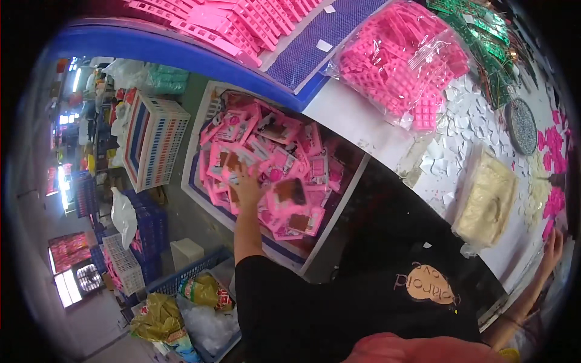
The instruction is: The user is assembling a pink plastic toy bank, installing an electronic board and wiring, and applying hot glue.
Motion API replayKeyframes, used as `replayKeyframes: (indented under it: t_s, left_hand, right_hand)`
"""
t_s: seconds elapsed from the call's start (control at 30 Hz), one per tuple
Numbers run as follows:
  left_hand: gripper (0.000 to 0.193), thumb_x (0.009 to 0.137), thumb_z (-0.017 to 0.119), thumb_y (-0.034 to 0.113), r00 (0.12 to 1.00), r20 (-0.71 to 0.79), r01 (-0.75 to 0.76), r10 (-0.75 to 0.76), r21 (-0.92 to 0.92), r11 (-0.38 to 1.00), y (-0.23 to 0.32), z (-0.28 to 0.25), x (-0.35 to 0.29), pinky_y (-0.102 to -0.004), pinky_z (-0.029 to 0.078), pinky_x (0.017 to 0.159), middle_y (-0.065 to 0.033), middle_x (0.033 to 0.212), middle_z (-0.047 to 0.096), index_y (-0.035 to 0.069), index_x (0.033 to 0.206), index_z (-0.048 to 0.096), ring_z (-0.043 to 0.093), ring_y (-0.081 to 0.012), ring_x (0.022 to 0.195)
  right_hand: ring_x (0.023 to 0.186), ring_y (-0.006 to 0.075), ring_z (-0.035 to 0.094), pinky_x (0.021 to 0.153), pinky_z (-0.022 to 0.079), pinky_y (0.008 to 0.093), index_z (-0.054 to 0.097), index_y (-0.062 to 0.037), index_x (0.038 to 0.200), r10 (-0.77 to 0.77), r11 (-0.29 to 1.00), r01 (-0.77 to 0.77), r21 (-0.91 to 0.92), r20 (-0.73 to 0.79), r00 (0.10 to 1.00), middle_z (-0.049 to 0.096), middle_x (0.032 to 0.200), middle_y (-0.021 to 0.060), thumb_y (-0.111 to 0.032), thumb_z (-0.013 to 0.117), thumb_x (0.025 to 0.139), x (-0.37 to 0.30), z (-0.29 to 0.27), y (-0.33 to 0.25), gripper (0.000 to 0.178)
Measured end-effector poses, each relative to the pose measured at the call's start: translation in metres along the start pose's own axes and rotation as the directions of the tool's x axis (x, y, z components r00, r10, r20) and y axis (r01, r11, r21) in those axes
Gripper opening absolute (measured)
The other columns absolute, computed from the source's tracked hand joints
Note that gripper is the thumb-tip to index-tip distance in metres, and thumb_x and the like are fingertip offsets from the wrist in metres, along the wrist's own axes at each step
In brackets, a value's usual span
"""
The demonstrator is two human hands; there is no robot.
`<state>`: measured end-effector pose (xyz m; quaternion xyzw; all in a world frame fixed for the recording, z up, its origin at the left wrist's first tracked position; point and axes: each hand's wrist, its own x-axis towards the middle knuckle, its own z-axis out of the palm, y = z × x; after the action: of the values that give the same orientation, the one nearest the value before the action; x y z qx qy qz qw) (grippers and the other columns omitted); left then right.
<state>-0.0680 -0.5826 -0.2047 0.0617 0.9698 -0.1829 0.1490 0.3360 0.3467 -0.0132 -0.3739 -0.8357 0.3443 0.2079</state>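
My left hand (245,186) reaches down into a white crate (192,158) filled with flat pink packets (305,172), some showing brown rectangles. Its fingers are spread and touch the packets on the left side of the pile; no packet is clearly gripped. At the far right, my right hand (552,249) is by the edge of the white worktable (387,140). Its fingers look stretched out, close to small bright pink pieces (554,202). The hand is small in view, and I see nothing held in it.
On the worktable lie a clear bag of pink grid-shaped parts (402,66), a wrapped cream-coloured block (486,196), white scraps (451,136) and a round grey dish (521,126). A blue-rimmed tray (181,57) holds pink parts. Stacked crates (157,142) and a blue basket of bags (227,257) stand left.
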Motion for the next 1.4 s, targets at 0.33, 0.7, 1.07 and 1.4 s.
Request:
replayKeyframes:
  t_s: [0.33,0.7,1.07,1.4]
  left_hand:
    - [0.066,0.087,0.07,0.023,0.819,-0.527,0.021,-0.228,-0.369,0.929,0.006,-0.053,0.062,-0.0525,0.037,0.109,-0.0245,0.148,0.04,0.002,0.144,0.042,0.041,-0.0422,0.134]
    - [0.035,0.066,0.078,0.003,0.15,-0.869,-0.877,0.472,-0.337,-0.343,0.353,-0.291,-0.145,-0.043,0.049,0.081,-0.011,0.1,0.068,0.004,0.1,0.068,0.065,-0.0312,0.089]
    - [0.073,0.071,0.08,0.039,-0.125,-0.575,-0.972,0.808,-0.093,-0.217,0.423,-0.323,-0.12,-0.0409,0.047,0.086,-0.0115,0.134,0.058,0.001,0.13,0.06,0.055,-0.0291,0.112]
    - [0.066,0.074,0.082,0.027,-0.184,-0.447,-0.802,0.875,-0.446,-0.397,0.396,-0.374,-0.071,-0.0411,0.05,0.095,-0.0125,0.128,0.063,0.005,0.133,0.061,0.06,-0.0308,0.107]
  right_hand:
    - [0.075,0.0025,0.047,0.063,0.034,0.0186,0.065,-0.0044,0.107,-0.057,0.997,0.063,-0.049,0.115,0.992,0.056,0.087,-0.0057,-0.013,0.057,0.103,-0.068,0.029,-0.081,0.013]
    - [0.064,0.0242,0.065,0.059,0.05,0.034,0.066,-0.0053,0.087,-0.259,0.952,0.301,-0.061,0.366,0.894,0.066,0.074,0.0104,-0.016,0.072,0.086,-0.069,0.153,-0.227,0.012]
    - [0.067,0.0339,0.068,0.057,0.053,0.0455,0.06,-0.005,0.086,-0.284,0.837,0.452,-0.308,0.462,0.84,0.067,0.072,0.0137,-0.022,0.067,0.084,-0.075,0.197,-0.209,0.018]
    - [0.065,0.0354,0.067,0.058,0.051,0.0465,0.063,-0.0085,0.097,-0.285,0.853,0.469,-0.228,0.549,0.786,0.067,0.07,0.0133,-0.023,0.069,0.086,-0.059,0.192,-0.227,0.02]
